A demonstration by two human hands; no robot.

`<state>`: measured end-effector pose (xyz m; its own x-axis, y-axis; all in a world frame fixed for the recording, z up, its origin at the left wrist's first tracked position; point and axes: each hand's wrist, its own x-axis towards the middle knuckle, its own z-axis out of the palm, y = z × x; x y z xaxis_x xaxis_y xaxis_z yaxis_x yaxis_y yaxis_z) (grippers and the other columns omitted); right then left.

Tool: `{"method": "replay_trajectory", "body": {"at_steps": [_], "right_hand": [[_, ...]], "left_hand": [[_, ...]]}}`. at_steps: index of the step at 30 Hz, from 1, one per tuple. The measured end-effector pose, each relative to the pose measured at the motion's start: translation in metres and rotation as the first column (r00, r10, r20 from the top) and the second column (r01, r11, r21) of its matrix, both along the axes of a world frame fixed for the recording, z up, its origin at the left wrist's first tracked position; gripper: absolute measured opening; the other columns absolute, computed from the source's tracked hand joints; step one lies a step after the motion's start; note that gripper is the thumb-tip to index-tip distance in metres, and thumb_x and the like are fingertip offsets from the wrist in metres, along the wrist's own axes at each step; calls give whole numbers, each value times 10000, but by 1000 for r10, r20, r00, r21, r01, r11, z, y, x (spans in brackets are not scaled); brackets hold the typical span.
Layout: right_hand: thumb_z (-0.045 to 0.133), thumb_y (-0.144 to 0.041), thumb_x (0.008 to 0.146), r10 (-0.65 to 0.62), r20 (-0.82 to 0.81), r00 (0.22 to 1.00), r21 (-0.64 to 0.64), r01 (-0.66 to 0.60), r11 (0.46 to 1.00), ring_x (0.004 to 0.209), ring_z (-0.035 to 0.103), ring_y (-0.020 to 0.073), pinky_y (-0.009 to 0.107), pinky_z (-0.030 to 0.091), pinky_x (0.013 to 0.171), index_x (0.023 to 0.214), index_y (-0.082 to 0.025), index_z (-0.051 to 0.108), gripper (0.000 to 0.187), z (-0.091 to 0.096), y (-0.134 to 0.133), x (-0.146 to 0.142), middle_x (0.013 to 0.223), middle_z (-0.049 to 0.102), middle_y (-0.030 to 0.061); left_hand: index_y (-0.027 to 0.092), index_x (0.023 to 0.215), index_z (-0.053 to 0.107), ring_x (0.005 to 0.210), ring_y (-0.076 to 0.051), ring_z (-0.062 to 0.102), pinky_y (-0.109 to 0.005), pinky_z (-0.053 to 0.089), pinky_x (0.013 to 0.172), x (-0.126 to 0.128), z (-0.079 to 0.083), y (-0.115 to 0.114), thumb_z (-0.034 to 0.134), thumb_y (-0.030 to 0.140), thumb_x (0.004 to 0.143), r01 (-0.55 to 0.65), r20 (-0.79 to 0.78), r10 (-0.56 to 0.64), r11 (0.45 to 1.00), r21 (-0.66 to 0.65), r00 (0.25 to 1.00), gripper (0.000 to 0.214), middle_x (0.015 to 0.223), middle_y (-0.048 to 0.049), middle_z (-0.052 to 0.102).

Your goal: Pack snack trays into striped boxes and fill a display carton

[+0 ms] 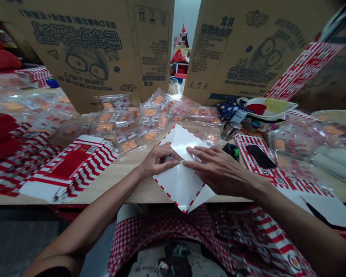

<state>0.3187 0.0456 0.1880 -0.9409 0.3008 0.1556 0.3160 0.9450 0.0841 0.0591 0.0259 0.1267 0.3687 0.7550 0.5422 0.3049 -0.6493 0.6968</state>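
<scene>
A white paper sheet (pixel 181 184) with red dashes along its edges lies at an angle on the table in front of me, its near corner reaching the front edge. Around its middle, a fold or flap is raised. My left hand (pixel 159 161) has thumb and fingers closed on the sheet near that fold. On the other side, my right hand (pixel 219 167) rests with fingers stretched out flat across the sheet, thumb tip close to the left fingertips. Part of the sheet's right side is hidden under the right hand.
Clear packets with orange pieces (pixel 129 144) are heaped behind the sheet. Left lies a stack of red-and-white striped cartons (pixel 71 161). To the right are a metal cup (pixel 231 130), a black phone (pixel 261 156) and a white basin (pixel 288 105). Tall cardboard boxes (pixel 103 50) stand behind.
</scene>
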Motion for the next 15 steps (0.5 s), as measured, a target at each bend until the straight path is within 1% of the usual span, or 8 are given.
{"method": "replay_trajectory", "body": {"at_steps": [2, 3, 4, 7, 9, 12, 13, 15], "right_hand": [[426, -226, 1005, -11, -85, 996, -119, 1, 993, 1319, 516, 306, 504, 431, 1054, 1535, -232, 374, 533, -3, 3, 0, 1489, 520, 144], [406, -240, 1018, -25, -101, 995, -145, 10, 989, 1331, 506, 295, 497, 422, 1070, 1550, -231, 352, 535, -5, 5, 0, 1498, 515, 136], [398, -246, 1024, -42, -94, 995, -142, 28, 989, 1338, 499, 297, 500, 413, 1079, 1547, -237, 365, 525, -7, 7, -1, 1511, 503, 133], [417, -263, 1022, -111, -8, 994, -31, 111, 993, 1337, 487, 355, 563, 389, 1080, 1492, -245, 474, 474, -12, 11, -7, 1534, 465, 158], [434, -280, 1017, -148, 35, 988, 17, 148, 989, 1320, 494, 384, 588, 394, 1065, 1479, -226, 495, 470, -16, 12, -12, 1526, 465, 182], [438, -278, 1008, -201, 52, 978, 25, 200, 980, 1305, 499, 411, 602, 416, 1040, 1456, -187, 511, 463, -19, 10, -18, 1489, 490, 214], [445, -277, 1003, -222, 45, 974, 6, 222, 975, 1315, 489, 418, 604, 419, 1039, 1446, -180, 516, 459, -20, 10, -20, 1475, 499, 220], [481, -315, 989, -257, 27, 966, -87, 259, 962, 1345, 458, 420, 599, 415, 1054, 1409, -173, 539, 447, -20, 15, -23, 1446, 515, 222]], "left_hand": [[189, 855, 753, 732, -182, 596, -349, 467, 728, 1, -2, -2, 612, 378, 917, -35, 15, 35, 998, 53, 999, 244, 750, -57, 722], [192, 869, 759, 722, -179, 602, -355, 468, 733, 1, -3, -4, 609, 366, 920, -46, 21, 44, 995, 83, 999, 234, 758, -59, 733], [194, 868, 759, 693, -172, 603, -358, 467, 730, 2, -5, -5, 611, 355, 920, -52, 28, 49, 992, 114, 998, 225, 754, -57, 738], [199, 844, 747, 617, -147, 593, -345, 460, 696, 1, -9, -7, 623, 316, 916, -90, 58, 80, 973, 213, 995, 186, 716, -41, 730], [203, 852, 738, 604, -141, 581, -327, 449, 663, 0, -14, -9, 638, 281, 905, -138, 61, 125, 941, 309, 990, 138, 705, -31, 718], [207, 824, 708, 585, -140, 545, -317, 421, 630, -2, -22, -9, 651, 271, 895, -241, 9, 264, 866, 439, 964, 111, 680, -19, 690], [210, 813, 699, 579, -140, 535, -318, 414, 627, -3, -25, -8, 650, 284, 897, -269, -28, 317, 845, 462, 948, 123, 672, -16, 681], [215, 795, 685, 573, -143, 526, -324, 410, 634, -2, -27, -7, 639, 314, 905, -297, -100, 391, 821, 487, 915, 156, 651, -9, 662]]}}
